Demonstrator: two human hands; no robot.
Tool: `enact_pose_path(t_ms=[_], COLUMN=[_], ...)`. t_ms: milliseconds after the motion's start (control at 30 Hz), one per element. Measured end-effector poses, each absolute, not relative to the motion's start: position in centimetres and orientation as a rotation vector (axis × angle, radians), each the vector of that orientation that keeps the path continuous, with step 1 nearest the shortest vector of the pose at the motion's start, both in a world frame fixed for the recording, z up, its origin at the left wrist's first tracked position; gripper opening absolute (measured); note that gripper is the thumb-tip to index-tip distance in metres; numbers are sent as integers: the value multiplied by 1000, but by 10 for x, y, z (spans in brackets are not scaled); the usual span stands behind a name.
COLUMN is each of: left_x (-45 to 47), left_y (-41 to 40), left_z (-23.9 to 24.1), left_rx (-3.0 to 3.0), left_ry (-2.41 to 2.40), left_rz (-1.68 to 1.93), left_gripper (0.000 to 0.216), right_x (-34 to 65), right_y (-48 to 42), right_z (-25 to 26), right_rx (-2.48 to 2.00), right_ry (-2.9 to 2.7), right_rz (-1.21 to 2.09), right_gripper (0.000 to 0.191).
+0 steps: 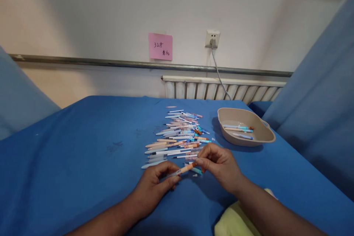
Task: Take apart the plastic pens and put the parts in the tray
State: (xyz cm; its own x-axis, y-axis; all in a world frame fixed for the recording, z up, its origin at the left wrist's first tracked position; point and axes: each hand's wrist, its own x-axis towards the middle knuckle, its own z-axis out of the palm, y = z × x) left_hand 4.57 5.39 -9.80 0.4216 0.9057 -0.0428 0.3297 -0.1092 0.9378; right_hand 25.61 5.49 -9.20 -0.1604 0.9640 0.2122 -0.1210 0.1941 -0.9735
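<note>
Both my hands hold one orange and clear pen just above the blue table. My left hand pinches its lower end, fingers closed round it. My right hand is closed on its upper orange end. Just beyond my hands lies a pile of several pen parts: barrels, refills and caps in white, blue and orange. A beige tray to the right of the pile holds a few assembled pens.
A pink note and a wall socket with a plugged cable are on the wall behind. A radiator runs below them. Blue cloth rises at the far right. A yellow cloth lies under my right forearm.
</note>
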Motion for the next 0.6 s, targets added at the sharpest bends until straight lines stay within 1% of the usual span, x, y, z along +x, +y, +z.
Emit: enact_pose_path(t_ms=[300, 433, 533, 600], left_x=[48, 48, 48, 47], left_y=[52, 52, 55, 59], left_z=[-103, -101, -100, -102], left_rx=[1441, 1395, 1354, 1321], left_ry=[988, 998, 1025, 1032], left_rz=[715, 724, 754, 783], left_gripper=[17, 20, 24, 27], right_x=[251, 257, 270, 281], right_y=[52, 59, 75, 89], right_z=[-95, -97, -107, -118], right_rx=[-897, -857, -951, -1114], right_ry=[-1320, -1248, -1266, -1382], right_rz=[1264, 1284, 1150, 922], right_gripper=[25, 34, 36, 36])
